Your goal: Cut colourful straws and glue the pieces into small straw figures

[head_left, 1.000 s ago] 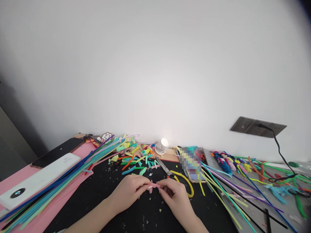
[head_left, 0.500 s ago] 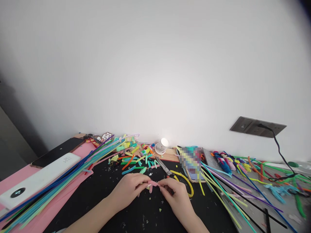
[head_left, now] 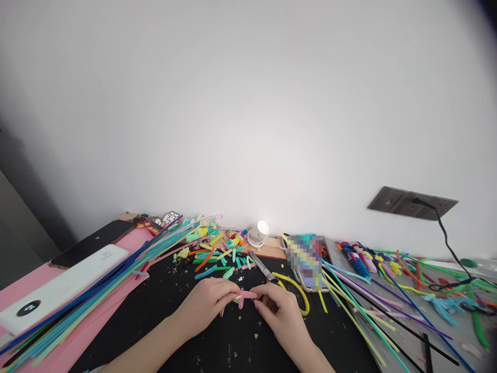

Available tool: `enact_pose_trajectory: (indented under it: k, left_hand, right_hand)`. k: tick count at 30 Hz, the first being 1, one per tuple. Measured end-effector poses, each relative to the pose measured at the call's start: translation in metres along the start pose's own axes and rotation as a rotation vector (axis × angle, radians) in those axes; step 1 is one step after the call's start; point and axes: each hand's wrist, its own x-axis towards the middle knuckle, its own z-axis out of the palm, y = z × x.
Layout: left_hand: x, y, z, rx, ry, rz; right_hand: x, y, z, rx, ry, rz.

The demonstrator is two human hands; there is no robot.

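My left hand point(head_left: 207, 303) and my right hand point(head_left: 280, 310) meet over the black mat point(head_left: 217, 342), both pinching a short pink pipe cleaner piece point(head_left: 246, 295) held between their fingertips. The fingers of each hand are curled and pressed on that piece. A curved yellow pipe cleaner point(head_left: 297, 290) lies just right of my right hand. Scissors point(head_left: 262, 267) rest beyond the hands.
A bundle of long coloured pipe cleaners point(head_left: 97, 290) crosses a pink sheet point(head_left: 89, 331) at left, beside a white power bank point(head_left: 58, 287) and a dark phone point(head_left: 93, 241). Cut pieces point(head_left: 217, 254), a small lit cup point(head_left: 259, 233), more stems point(head_left: 373, 305) and a cable point(head_left: 446, 243) lie at right.
Both hands stay together on the pink piece; my right fingers have shifted slightly along it, and the piece now sits a bit more level.
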Motion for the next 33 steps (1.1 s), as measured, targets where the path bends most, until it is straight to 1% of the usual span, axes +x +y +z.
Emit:
enact_pose_trajectory:
  k: [4,12,19,27,30,33]
  left_hand:
    - [0.0009,0.0031,0.0002,-0.007,0.004,0.008]
    - [0.0011,0.0035,0.0008,0.073,0.013,0.094]
    - [0.0014,0.0035,0.0023,0.059,0.004,0.079]
    - [0.0014,0.0026,0.0025,0.029,0.02,0.079]
    - [0.001,0.0039,0.0023,0.023,0.028,0.073]
    - [0.0008,0.005,0.0021,0.019,0.043,0.051]
  right_hand:
    - [0.0,0.0015,0.0005,0.009,0.006,0.003]
    - [-0.0008,0.0,0.0016,0.035,0.012,-0.008]
    - [0.0013,0.0022,0.004,0.156,-0.014,0.088]
    - [0.0017,-0.005,0.0026,0.325,-0.044,0.164]
    - [0.0013,-0.0038,0.0035,0.355,-0.038,0.177]
    - [0.0019,-0.0018,0.0046,0.42,-0.02,0.223]
